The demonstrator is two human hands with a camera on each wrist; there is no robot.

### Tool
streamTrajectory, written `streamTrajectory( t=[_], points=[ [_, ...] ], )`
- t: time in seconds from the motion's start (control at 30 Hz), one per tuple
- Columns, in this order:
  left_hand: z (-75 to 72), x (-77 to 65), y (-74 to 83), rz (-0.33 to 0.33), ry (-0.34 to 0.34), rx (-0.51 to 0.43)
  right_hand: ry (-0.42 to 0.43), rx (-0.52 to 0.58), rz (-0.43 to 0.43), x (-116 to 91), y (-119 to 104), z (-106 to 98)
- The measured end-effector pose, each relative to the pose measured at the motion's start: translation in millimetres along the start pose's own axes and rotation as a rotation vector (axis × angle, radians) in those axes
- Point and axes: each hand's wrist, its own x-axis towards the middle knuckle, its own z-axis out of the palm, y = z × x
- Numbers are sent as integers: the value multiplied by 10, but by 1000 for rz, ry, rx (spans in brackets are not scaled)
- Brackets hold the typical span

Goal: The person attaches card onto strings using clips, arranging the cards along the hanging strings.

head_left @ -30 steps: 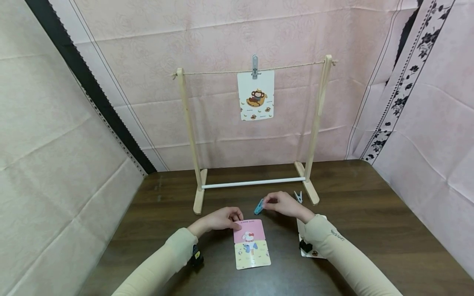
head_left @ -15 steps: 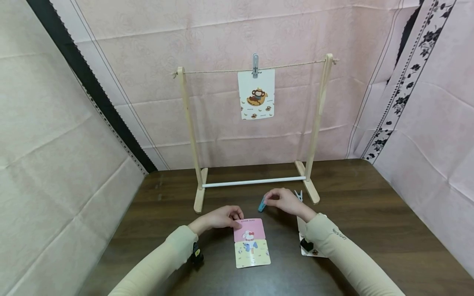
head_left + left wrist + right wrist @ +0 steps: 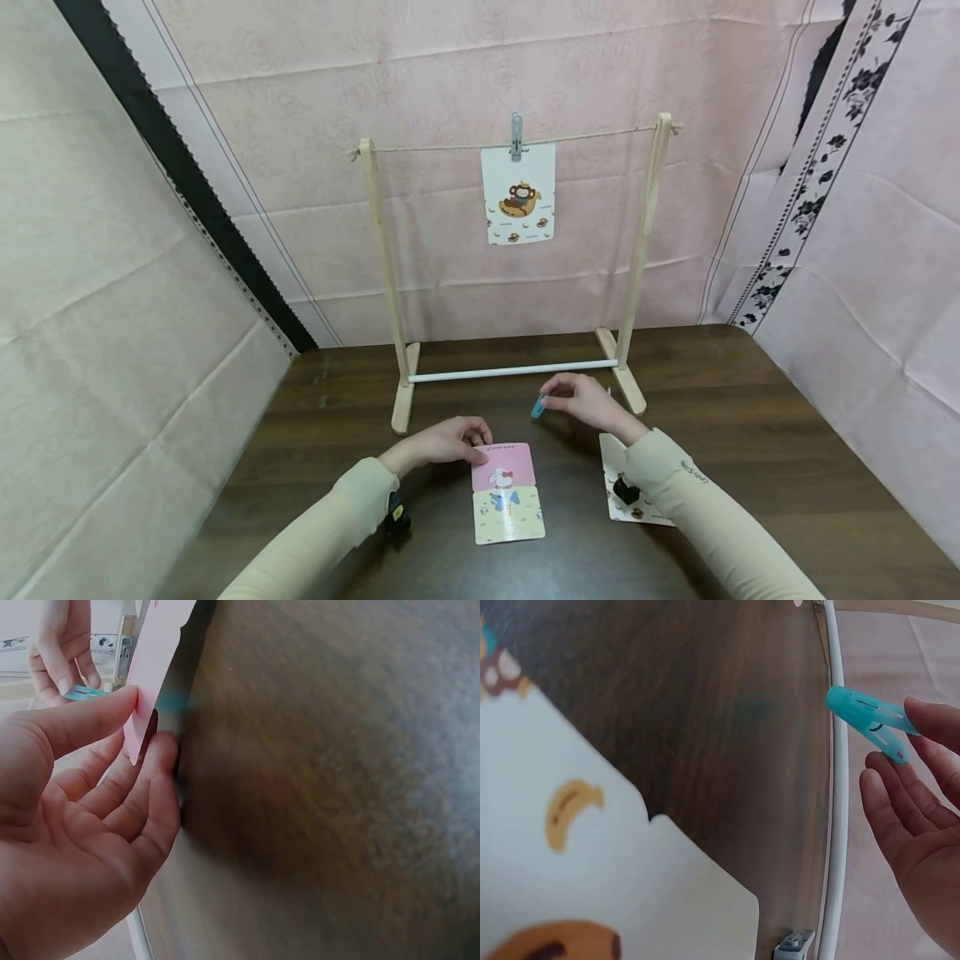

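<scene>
My left hand (image 3: 444, 442) pinches the top left corner of a card (image 3: 508, 504), pink above and yellow below, with a rabbit on it. In the left wrist view, the thumb lies on the card's pink face (image 3: 161, 649) and the fingers are behind it. My right hand (image 3: 585, 402) holds a blue clothespin (image 3: 537, 407) beyond the card's top edge. The right wrist view shows thumb and fingers at the handle end of this clothespin (image 3: 859, 712), its clamping end pointing away from the hand.
Behind the hands stands a wooden rack (image 3: 647, 242) with a string (image 3: 442, 149). A grey clothespin (image 3: 516, 137) holds a monkey card (image 3: 519, 217) on it. Under my right forearm lies another card (image 3: 613, 454). A second grey clothespin (image 3: 795, 943) lies near the rack's white bar (image 3: 513, 370).
My right hand has moved a little right and toward the rack with the blue clothespin, now covering most of the grey clothespin on the table. My left hand and its card have stayed nearly still.
</scene>
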Motion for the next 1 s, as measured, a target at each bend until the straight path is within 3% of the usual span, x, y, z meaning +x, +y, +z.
streamTrajectory(
  t=[0.63,1.0],
  points=[
    [-151,-59,89,35,55,13,40,6,11,-37,25,-121],
    [-295,-113,160,91,125,108,86,23,55,-59,35,-155]
  ],
)
